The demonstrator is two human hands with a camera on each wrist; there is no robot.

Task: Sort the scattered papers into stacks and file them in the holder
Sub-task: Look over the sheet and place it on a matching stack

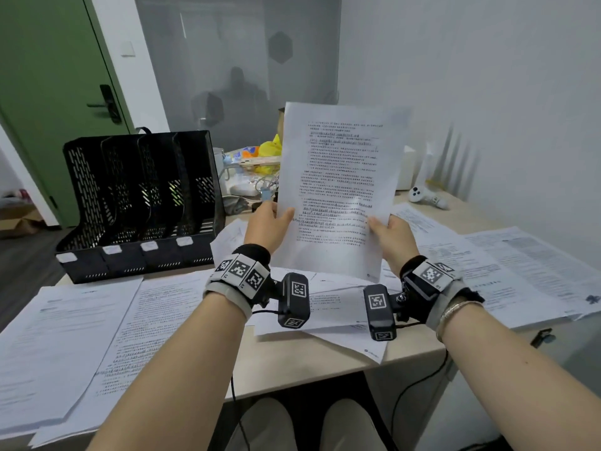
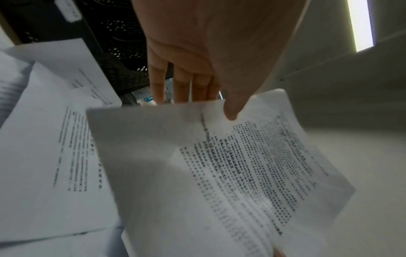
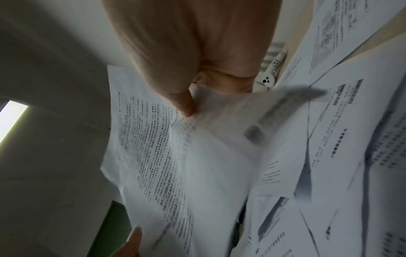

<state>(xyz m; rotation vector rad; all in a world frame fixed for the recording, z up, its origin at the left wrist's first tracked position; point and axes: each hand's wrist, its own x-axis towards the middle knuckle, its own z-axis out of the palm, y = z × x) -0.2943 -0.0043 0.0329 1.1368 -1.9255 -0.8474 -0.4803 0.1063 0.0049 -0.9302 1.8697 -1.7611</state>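
I hold a printed sheet [image 1: 338, 190] upright above the desk, text facing me. My left hand [image 1: 270, 222] pinches its lower left edge, thumb in front, fingers behind. My right hand [image 1: 390, 234] pinches the lower right edge the same way. In the left wrist view the thumb of the left hand [image 2: 230, 111] presses on the sheet [image 2: 219, 173]. The right wrist view shows the right hand [image 3: 186, 107] with its thumb on the sheet [image 3: 164, 156]. A black mesh file holder [image 1: 140, 203] with several slots stands at the back left. Loose papers [image 1: 65, 346] lie scattered across the desk [image 1: 292, 359].
More papers [image 1: 520, 275] cover the right side of the desk. A white controller [image 1: 426, 196] lies near the right wall. Clutter with a yellow bag [image 1: 270, 151] sits behind the sheet. A green door [image 1: 48, 92] is at the left.
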